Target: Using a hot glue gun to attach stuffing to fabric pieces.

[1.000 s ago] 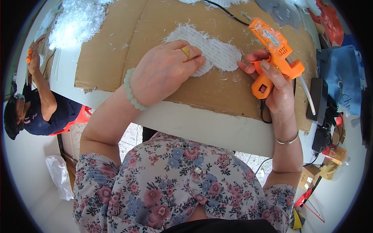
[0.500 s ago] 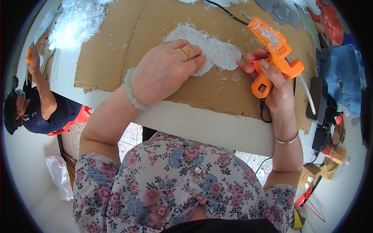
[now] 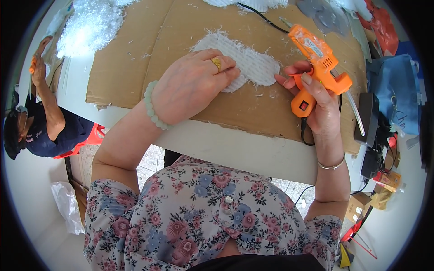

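A frayed white piece of quilted-looking fabric (image 3: pixel 258 67) lies on a brown cardboard sheet (image 3: pixel 129 67). Over its left part rests my left hand (image 3: pixel 192 88), palm down, the fingers bent and pressed together on the fabric; the fingertips are partly hidden. My right hand (image 3: pixel 323 101) is closed around the handle of an orange hot glue gun (image 3: pixel 322 56), held right of the fabric. The gun's nozzle points to the far left, away from the fabric, and wispy strands cling to its body. From its rear sticks a translucent glue stick (image 3: pixel 355 113).
Fluffy white fibres (image 3: pixel 88 29) are heaped at the far left. A black cord (image 3: pixel 260 16) crosses the cardboard's far side. On the right are a black box (image 3: pixel 370 117), a blue bag (image 3: pixel 395 90) and a red bag (image 3: pixel 382 27). At the left, a co-worker (image 3: pixel 49 119) holds an orange tool.
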The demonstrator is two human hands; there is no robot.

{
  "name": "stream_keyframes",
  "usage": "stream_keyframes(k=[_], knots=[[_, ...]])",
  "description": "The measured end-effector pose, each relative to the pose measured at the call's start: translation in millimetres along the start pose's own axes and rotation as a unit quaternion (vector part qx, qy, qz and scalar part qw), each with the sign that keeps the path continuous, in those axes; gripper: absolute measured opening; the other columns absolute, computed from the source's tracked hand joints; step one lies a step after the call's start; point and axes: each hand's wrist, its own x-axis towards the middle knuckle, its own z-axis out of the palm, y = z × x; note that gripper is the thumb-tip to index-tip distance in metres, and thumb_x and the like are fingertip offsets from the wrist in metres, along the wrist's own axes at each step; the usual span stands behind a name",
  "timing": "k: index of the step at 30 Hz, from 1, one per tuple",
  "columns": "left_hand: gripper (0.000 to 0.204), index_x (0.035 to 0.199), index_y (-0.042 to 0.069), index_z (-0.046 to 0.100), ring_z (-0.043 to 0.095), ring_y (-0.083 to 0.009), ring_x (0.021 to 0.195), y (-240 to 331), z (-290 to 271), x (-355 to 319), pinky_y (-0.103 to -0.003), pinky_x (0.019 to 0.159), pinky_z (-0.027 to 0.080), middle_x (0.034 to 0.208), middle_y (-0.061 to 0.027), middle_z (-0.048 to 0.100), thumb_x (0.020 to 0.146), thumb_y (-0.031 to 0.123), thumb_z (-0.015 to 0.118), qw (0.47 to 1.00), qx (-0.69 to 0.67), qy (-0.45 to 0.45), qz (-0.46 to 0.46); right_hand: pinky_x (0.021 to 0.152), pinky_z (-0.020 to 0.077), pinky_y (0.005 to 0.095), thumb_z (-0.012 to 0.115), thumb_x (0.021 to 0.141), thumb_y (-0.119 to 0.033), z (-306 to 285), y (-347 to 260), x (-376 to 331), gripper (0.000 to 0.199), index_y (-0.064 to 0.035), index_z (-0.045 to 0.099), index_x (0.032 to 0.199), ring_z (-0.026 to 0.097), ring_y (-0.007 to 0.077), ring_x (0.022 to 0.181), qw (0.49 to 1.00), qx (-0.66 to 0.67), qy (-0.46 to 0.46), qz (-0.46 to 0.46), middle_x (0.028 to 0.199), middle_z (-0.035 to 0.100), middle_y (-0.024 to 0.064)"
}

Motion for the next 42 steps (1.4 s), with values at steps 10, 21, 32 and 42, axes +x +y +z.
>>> stream_keyframes(k=[10,21,32,42], knots=[[0.023,0.092,0.001,0.062,0.056,-0.0204,0.092,-5.3,-23.1,-6.8,-0.03,0.077,0.047,0.095,-0.0053,0.061,0.072,0.008,0.055,1.0,0.016,0.003,0.018,0.099,0.0381,0.0511,0.057,0.082,-0.012,30.3,-1.5,0.5,0.03,0.0029,0.051,0.107,0.062,0.0236,0.087,0.999,-0.047,-0.007,0.009,0.096,0.06,0.0149],[0.026,0.092,0.001,0.062,0.059,-0.0238,0.091,-5.4,-36.8,-10.2,-0.035,0.08,0.048,0.098,-0.0092,0.062,0.068,0.01,0.057,0.998,0.031,0.012,0.044,0.098,0.0394,0.0498,0.057,0.08,-0.011,44.3,-6.8,3.4,0.03,0.0032,0.052,0.106,0.062,0.026,0.089,0.999,-0.044,0.008,0.018,0.093,0.061,0.0143],[0.019,0.087,0.003,0.062,0.056,-0.0179,0.081,-2.4,-29.8,-2.3,-0.029,0.075,0.046,0.082,-0.0025,0.057,0.07,0.01,0.056,0.999,0.018,0.004,0.028,0.097,0.0407,0.0477,0.057,0.08,-0.01,33.9,-10.9,0.5,0.03,0.0029,0.053,0.106,0.062,0.027,0.09,0.999,-0.038,0.031,0.008,0.091,0.062,0.015],[0.01,0.08,0.005,0.061,0.056,-0.0181,0.075,-2.8,-4.7,-5.6,-0.03,0.069,0.046,0.076,-0.0013,0.057,0.072,0.012,0.062,0.999,-0.018,0.039,0.013,0.091,0.0456,0.0491,0.057,0.083,-0.015,14.8,0.7,0.3,0.033,0.0026,0.052,0.111,0.062,0.0258,0.091,0.999,-0.036,0.009,0.01,0.096,0.061,0.0167]])
